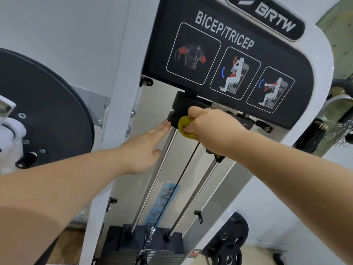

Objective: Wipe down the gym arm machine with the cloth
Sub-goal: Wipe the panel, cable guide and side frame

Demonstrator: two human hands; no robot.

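Yellow cloth (186, 129) balled in right hand (212, 131), grip curled tight; left hand (145, 148) flat, fingertips touching black collar (172, 119).

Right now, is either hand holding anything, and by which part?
The right hand grips the yellow cloth, bunched into a wad in its curled fingers. The left hand holds nothing; its straight fingertips touch the black collar.

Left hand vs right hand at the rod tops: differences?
The left hand is flat, fingers straight, empty; the right hand is curled, gripping the yellow cloth. The left hand touches the black collar bare; the right hand holds the cloth beside it. Both are raised to that collar.
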